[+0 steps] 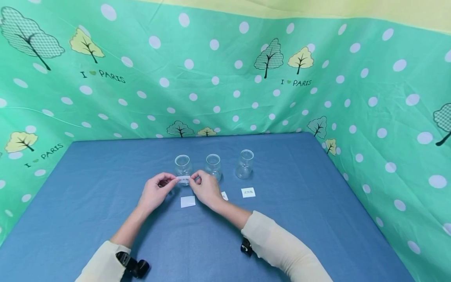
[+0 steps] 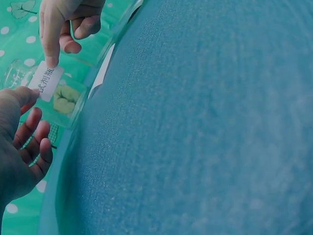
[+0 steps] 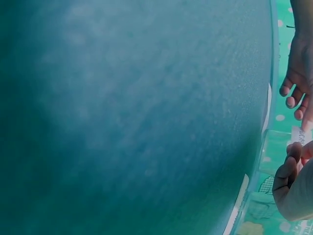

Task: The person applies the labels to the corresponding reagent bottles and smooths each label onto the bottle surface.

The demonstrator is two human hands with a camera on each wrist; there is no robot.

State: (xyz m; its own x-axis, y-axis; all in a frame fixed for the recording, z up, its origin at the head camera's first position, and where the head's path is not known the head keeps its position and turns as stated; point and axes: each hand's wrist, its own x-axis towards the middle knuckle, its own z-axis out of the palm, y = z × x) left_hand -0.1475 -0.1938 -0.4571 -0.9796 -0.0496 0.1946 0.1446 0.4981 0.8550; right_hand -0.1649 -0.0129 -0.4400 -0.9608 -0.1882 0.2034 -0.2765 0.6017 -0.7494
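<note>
My left hand (image 1: 157, 190) and right hand (image 1: 207, 188) pinch opposite ends of a small white label (image 1: 183, 179) with printed characters. The label lies across the lower front of the leftmost clear glass jar (image 1: 183, 161), which stands upright. In the left wrist view, my left thumb and a right fingertip are at the ends of the label (image 2: 46, 81); the other fingers are off it. Whether the label touches the glass along its whole length, I cannot tell. Behind my right hand stands a second glass jar (image 1: 213, 160), partly covered.
Farther right is a third glass jar (image 1: 244, 166), with a printed white label (image 1: 248, 192) in front of it. Another label (image 1: 224, 196) is partly hidden by my right hand. A blank white piece (image 1: 188, 201) lies before the left jar on the blue tablecloth (image 1: 303, 219).
</note>
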